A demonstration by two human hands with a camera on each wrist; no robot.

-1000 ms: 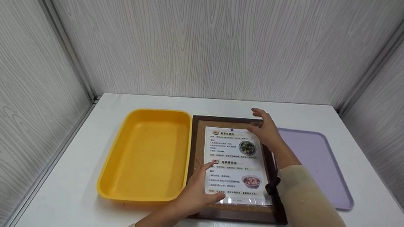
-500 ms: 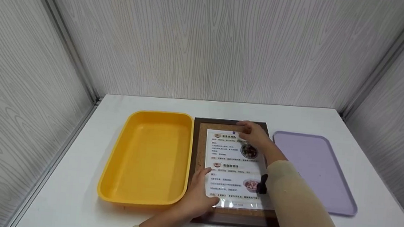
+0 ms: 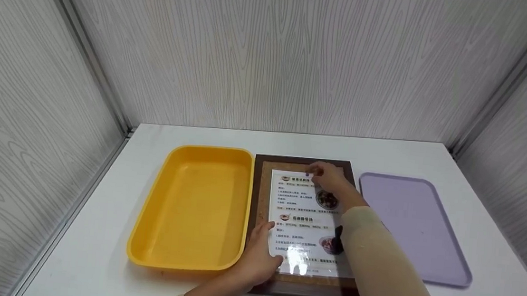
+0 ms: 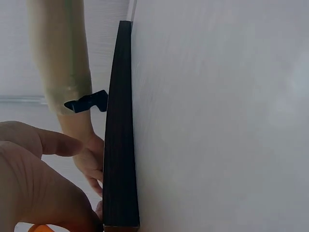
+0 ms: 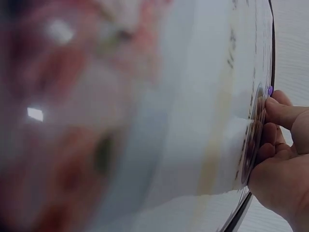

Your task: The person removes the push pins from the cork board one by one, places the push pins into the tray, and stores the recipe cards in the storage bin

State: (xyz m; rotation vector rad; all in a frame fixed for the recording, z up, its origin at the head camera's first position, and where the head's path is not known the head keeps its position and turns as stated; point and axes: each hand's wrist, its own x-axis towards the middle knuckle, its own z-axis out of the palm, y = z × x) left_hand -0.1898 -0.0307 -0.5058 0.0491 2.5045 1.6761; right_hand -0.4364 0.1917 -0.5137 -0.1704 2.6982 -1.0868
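The right hand [image 3: 330,177] is at 1 pin [image 5: 270,90] atop the sheet [image 3: 298,202] on the board [image 3: 308,291], grip unclear; the left hand [image 3: 258,260] spreads wide at lower left. A sideways tug could rip the sheet.

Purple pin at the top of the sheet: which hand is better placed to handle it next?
Probably the right hand: it is close by the purple pin, while the left hand is farther off, near the lower left corner of the board.

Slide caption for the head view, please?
Right hand beside the purple pin atop a printed sheet on a framed corkboard, left hand at its lower left; yellow tray and lilac tray either side.
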